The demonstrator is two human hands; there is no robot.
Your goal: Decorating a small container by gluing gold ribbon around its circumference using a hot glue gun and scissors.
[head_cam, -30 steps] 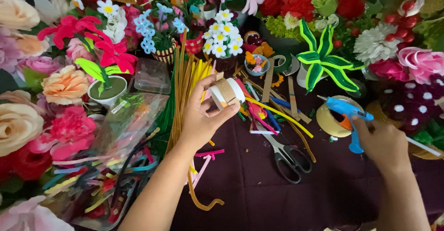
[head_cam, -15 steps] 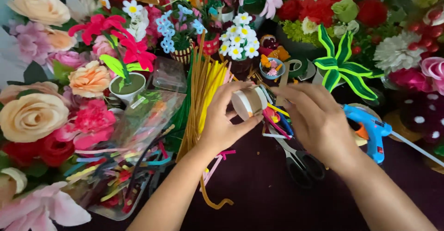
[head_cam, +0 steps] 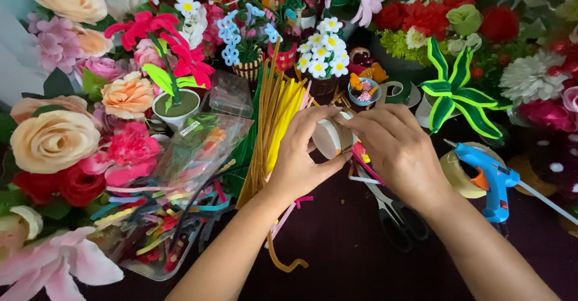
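On the dark table (head_cam: 337, 247) ringed by flowers (head_cam: 57, 138), both hands grip a tape roll (head_cam: 330, 137).

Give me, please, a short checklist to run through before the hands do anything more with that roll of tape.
1. Left hand grips the tape roll: ok.
2. Right hand is on the roll's top edge: ok.
3. Loose tape end found: cannot tell, fingers hide it.
4. Blue glue gun lies apart from both hands: ok.
5. Scissors are free to grab: not ok, partly under the right wrist.
6. Yellow pipe cleaners are clear of the roll: not ok, they lie right beside the left hand.
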